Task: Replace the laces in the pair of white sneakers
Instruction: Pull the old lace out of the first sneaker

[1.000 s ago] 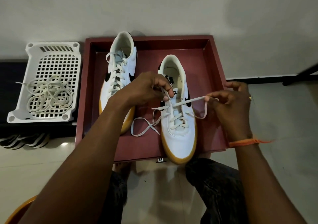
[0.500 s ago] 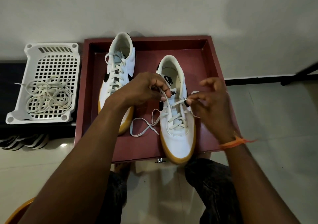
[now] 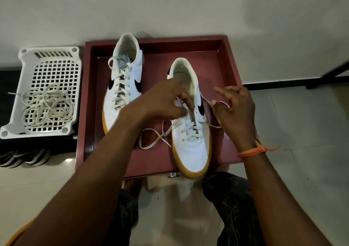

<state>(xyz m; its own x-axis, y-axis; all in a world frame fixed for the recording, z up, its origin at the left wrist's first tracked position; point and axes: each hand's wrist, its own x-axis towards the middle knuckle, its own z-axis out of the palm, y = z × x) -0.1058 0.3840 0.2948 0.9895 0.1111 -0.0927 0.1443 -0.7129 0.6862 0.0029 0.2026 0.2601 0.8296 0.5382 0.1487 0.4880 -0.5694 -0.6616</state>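
Two white sneakers with gum soles lie in a dark red tray (image 3: 90,98). The left sneaker (image 3: 124,79) is fully laced. The right sneaker (image 3: 190,143) is laced only along its lower eyelets. My left hand (image 3: 166,102) lies over that sneaker's tongue and pinches the lace by the upper eyelets. My right hand (image 3: 236,111), just right of the shoe, pinches the right end of the white lace (image 3: 215,124), which loops round the fingers. The lace's other end (image 3: 151,140) trails loose on the tray floor left of the shoe.
A white perforated basket (image 3: 49,56) left of the tray holds a tangle of old laces (image 3: 47,105). Striped footwear (image 3: 24,158) lies below the basket. My knees (image 3: 226,194) are just before the tray's near edge. A wall rises behind the tray.
My right hand pulled the lace out to the right, came in to the eyelets, and now draws back to the right with the lace looped on it. The left hand shifted slightly.
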